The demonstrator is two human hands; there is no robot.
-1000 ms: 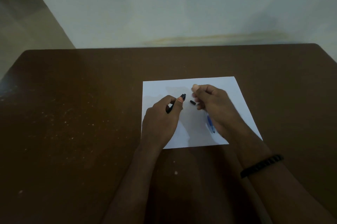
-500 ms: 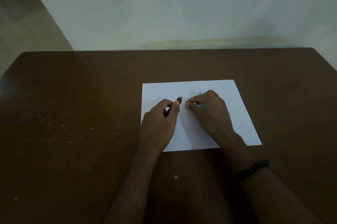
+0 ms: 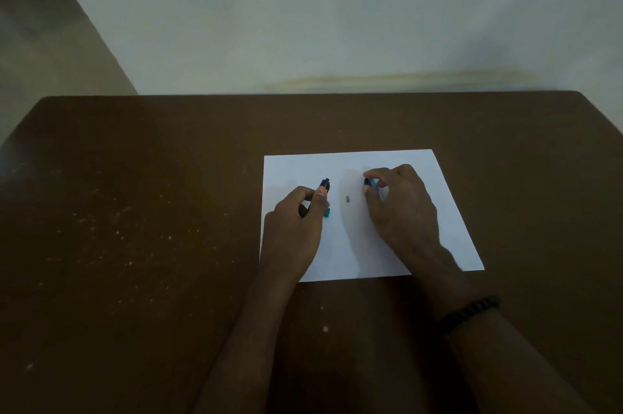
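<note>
Gripping dark pen body [image 3: 324,183] in left hand [image 3: 296,221], over white paper [image 3: 354,160]. Pinching blue pen part [image 3: 368,182] in right hand [image 3: 401,208]. Hold steady, line up ends, push straight. Mind tiny dark bit [image 3: 348,199] between hands.

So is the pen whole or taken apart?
Taken apart: the left hand grips a dark part, the right hand pinches a blue part, a tiny bit lies on the paper.

Table [image 3: 135,245]: dark brown top, pale specks scattered over its left half.
Sheet of paper [image 3: 350,165]: white, flat, right of centre.
</note>
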